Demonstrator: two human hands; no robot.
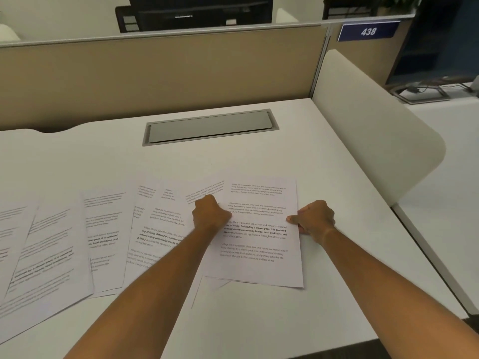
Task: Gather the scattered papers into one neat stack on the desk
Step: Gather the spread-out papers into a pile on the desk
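Observation:
Several printed sheets lie fanned across the white desk (pixel 233 161). The rightmost sheet (pixel 259 244) lies on top of the others, its lower edge a little off the desk. My left hand (pixel 210 213) grips its left edge with curled fingers. My right hand (pixel 315 218) pinches its right edge, thumb on top of the page. Overlapping sheets (pixel 158 229) spread out to the left of it, and more sheets (pixel 44 255) run off the left edge of the view.
A grey cable hatch (pixel 210 126) is set into the desk behind the papers. A beige partition (pixel 155 71) closes the back and a white side panel (pixel 373 141) the right. The desk's front edge runs just below the papers.

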